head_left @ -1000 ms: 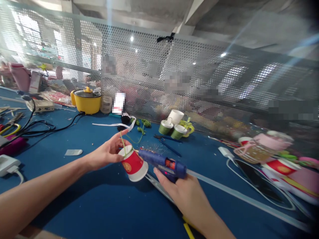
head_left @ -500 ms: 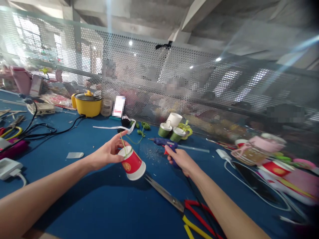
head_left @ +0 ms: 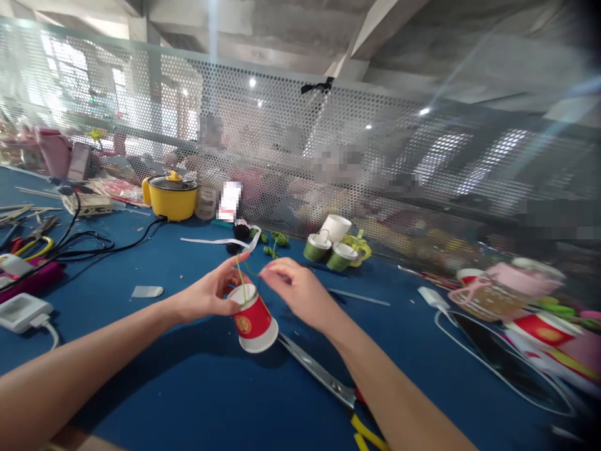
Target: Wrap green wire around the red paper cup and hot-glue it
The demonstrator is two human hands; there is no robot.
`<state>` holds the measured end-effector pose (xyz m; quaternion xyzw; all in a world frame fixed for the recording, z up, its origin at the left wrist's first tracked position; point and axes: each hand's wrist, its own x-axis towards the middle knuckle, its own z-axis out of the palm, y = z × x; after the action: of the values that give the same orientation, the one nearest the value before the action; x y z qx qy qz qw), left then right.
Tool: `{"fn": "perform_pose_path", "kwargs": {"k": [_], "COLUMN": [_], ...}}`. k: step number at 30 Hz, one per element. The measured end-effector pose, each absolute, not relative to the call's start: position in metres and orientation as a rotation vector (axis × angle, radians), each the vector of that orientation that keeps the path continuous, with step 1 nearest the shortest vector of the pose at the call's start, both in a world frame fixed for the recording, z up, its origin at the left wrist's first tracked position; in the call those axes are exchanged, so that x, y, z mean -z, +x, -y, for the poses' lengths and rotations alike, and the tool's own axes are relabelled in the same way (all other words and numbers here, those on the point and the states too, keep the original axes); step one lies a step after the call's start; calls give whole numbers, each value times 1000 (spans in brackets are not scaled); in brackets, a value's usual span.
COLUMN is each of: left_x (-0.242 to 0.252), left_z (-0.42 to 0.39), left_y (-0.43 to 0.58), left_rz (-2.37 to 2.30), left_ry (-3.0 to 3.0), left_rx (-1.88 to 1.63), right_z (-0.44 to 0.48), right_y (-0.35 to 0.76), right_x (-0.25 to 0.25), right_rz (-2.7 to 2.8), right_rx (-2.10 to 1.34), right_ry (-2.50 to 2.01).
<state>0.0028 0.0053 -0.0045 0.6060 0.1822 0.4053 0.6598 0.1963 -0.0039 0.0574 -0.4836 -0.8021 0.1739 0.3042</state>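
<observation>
My left hand (head_left: 206, 293) holds an upside-down red paper cup (head_left: 252, 319) by its white base, thumb and fingers closed on it above the blue table (head_left: 154, 388). A thin green cord (head_left: 240, 275) rises from the cup's base between both hands. My right hand (head_left: 293, 289) sits just right of the cup with its fingertips pinched at the cord near the base. The glue gun is hidden behind my right hand, if it is there at all.
Long scissors (head_left: 319, 373) with yellow and red handles lie under my right forearm. Green cups and a white cup (head_left: 331, 241) stand behind. A yellow pot (head_left: 173, 195) and black cables (head_left: 84, 241) occupy the left; decorated cups (head_left: 509, 291) the right. A perforated metal screen (head_left: 300, 144) closes the back.
My right hand has let go of the blue glue gun, which it carried away from the cup to the table behind, and has come back to the cup's cord. The left hand stayed.
</observation>
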Motion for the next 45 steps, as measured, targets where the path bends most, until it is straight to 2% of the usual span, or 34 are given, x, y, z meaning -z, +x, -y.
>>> {"fn": "perform_pose_path", "kwargs": {"k": [7,16,36,45], "left_x": [6,4,3,4], "left_z": [-5,-4,2,4], "left_y": [4,4,4,4], "left_rz": [-443,-376,-255,-180], "left_ry": [1364,1150,1135,1063], "left_rx": [-885,-862,-778,-758], "right_z": [16,30,32,37], "right_y": [162,195,190,188], "right_x": [-59,-56,-35,-33], "right_rz": [2088,1881,1769,1718], "right_rx": [-662,-733,-770,-972], "right_ry": [-1204,-1230,-1149,-1032]}}
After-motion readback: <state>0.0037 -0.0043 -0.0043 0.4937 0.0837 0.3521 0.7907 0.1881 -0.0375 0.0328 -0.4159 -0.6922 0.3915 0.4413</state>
